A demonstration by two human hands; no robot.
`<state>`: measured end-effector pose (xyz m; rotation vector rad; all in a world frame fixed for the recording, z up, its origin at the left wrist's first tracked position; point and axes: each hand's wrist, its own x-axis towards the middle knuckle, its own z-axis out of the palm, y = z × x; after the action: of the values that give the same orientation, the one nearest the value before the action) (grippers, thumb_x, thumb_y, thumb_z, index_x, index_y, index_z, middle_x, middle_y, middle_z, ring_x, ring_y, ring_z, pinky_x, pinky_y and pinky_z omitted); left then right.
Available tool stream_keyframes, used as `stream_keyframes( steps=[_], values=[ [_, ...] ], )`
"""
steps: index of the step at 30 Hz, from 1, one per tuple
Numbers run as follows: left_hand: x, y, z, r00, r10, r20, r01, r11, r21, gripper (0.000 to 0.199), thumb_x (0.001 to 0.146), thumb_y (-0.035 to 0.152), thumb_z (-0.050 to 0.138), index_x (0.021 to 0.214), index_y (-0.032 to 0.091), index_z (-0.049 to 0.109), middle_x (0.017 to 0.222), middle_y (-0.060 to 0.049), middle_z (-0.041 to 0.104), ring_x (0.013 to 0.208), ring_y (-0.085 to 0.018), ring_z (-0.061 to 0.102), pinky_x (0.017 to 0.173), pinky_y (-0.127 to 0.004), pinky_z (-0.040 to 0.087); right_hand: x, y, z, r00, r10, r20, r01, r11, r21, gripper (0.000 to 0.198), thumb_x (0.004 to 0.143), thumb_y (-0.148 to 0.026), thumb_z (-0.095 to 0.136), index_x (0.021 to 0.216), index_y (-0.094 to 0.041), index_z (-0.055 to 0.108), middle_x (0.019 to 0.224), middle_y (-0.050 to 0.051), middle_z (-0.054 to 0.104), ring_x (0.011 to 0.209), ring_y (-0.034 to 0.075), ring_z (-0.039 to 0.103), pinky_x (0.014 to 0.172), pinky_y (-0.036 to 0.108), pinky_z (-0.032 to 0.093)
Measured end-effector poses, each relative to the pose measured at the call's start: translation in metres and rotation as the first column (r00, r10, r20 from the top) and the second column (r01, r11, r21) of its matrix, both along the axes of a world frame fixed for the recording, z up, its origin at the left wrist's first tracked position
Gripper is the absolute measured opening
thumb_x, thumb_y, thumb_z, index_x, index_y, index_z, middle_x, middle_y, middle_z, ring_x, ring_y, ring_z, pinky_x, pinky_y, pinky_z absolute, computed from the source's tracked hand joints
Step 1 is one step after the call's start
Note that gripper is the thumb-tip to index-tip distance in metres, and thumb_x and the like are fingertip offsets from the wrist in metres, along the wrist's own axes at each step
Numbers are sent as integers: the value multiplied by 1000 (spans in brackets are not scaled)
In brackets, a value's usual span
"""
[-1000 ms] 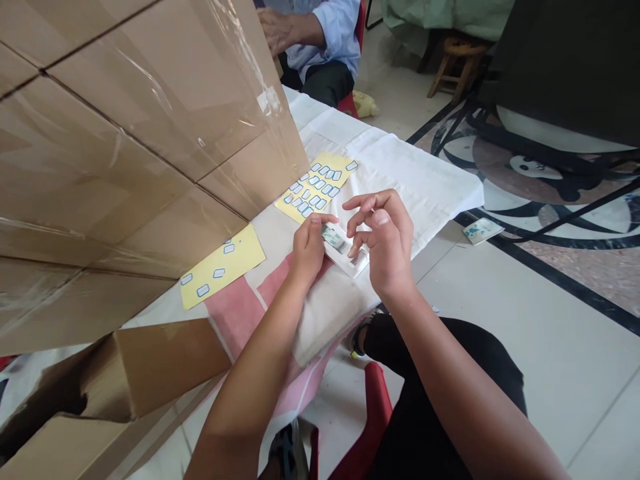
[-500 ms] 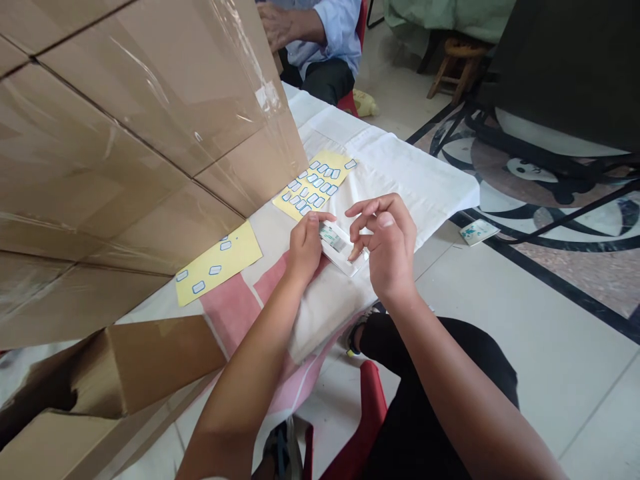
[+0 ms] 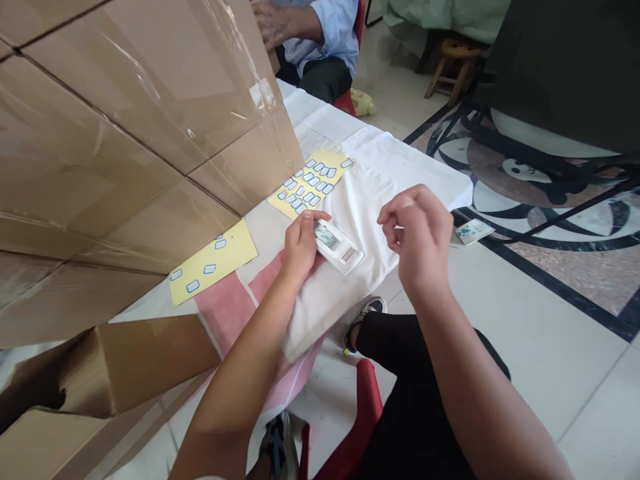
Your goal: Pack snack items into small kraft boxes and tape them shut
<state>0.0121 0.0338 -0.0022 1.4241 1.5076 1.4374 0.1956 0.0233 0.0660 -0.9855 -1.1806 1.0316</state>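
Observation:
My left hand grips the near-left end of a flat white rectangular case. Printed green marks show on its panel, and a small rectangular slot lies toward its far end. The case is tilted over the cloth at the table's edge. Off to the right of it, clear of the case, my right hand hangs in the air with fingers curled and thumb and fingertips drawn together. Whatever those fingertips hold, if anything, is too small or hidden to make out. Just beyond my left hand lies a yellow sheet with rows of small blue-edged stickers.
Stacked taped cardboard boxes wall off the left. A second yellow sheet with a few stickers lies beside them. An open carton stands at lower left. Across the white-covered table sits another person. A printed packet lies on the floor.
My right hand has moved right, off the white case, and its fingers have drawn together. The case's slot end is now uncovered. My left hand keeps its hold.

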Motion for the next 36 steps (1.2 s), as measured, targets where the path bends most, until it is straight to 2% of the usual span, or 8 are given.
stream_keyframes(
  steps=[3, 6, 10, 22, 27, 32, 34, 36],
  values=[
    [0, 0, -1, 999, -9, 34, 9, 1000, -16, 65, 101, 71, 33, 88, 22, 74, 86, -6, 71, 80, -21, 64, 76, -34, 48, 12, 6, 1, 979, 99, 176, -86, 993, -83, 24, 91, -29, 60, 69, -21, 60, 60, -1, 47, 54, 12, 37, 51, 29, 28],
    [0, 0, -2, 1000, -4, 20, 4, 1000, -16, 66, 100, 71, 32, 89, 22, 74, 87, -6, 71, 81, -21, 64, 77, -33, 48, 20, 10, 0, 925, 248, 289, -238, 969, -68, 12, 84, -18, 59, 80, -20, 70, 75, 1, 60, 61, 14, 46, 57, 30, 36],
    [-1, 1, -2, 1000, -22, -1, 22, 1000, -4, 67, 100, 72, 30, 92, 23, 75, 91, -7, 72, 85, -21, 65, 82, -34, 49, 23, 11, -5, 766, 400, 503, -437, 898, -48, 30, 78, -12, 64, 103, -24, 77, 98, 5, 62, 73, 16, 53, 67, 33, 44],
    [-2, 0, 1, 999, -32, -29, 33, 999, 28, 64, 102, 69, 31, 91, 24, 75, 96, -6, 74, 92, -22, 67, 89, -34, 49, 24, 6, -15, 537, 484, 691, -628, 776, -55, 44, 85, -13, 66, 124, -33, 72, 121, 6, 53, 70, 13, 55, 67, 32, 51],
    [-2, 1, 0, 999, -51, -15, 51, 998, 26, 63, 102, 69, 31, 92, 24, 74, 94, -6, 74, 92, -22, 67, 89, -36, 50, 25, 6, -15, 535, 488, 689, -628, 775, -61, 40, 86, -17, 68, 123, -31, 71, 121, 6, 56, 73, 14, 57, 67, 32, 51],
    [-1, 1, -1, 999, -33, 28, 33, 999, -2, 64, 100, 72, 32, 90, 24, 73, 88, -5, 72, 83, -21, 66, 80, -36, 50, 21, 2, 8, 713, 358, 603, -489, 870, 63, 17, 86, -19, 69, 102, -23, 73, 98, 6, 63, 76, 18, 57, 68, 35, 50],
    [-1, 1, -1, 999, -32, 41, 32, 999, -8, 62, 100, 71, 34, 89, 25, 73, 86, -5, 71, 81, -21, 65, 77, -35, 50, 14, -11, 22, 726, 453, 518, -582, 806, 110, 11, 92, -21, 62, 94, -23, 73, 91, 5, 66, 75, 19, 59, 67, 35, 52],
    [-1, 0, -1, 998, -38, 44, 38, 999, -1, 60, 101, 70, 35, 90, 25, 73, 86, -4, 71, 82, -20, 65, 77, -34, 50, 5, -35, 35, 636, 607, 477, -742, 650, 162, 17, 95, -23, 59, 96, -28, 75, 90, 3, 70, 76, 19, 63, 69, 35, 55]
  ],
)
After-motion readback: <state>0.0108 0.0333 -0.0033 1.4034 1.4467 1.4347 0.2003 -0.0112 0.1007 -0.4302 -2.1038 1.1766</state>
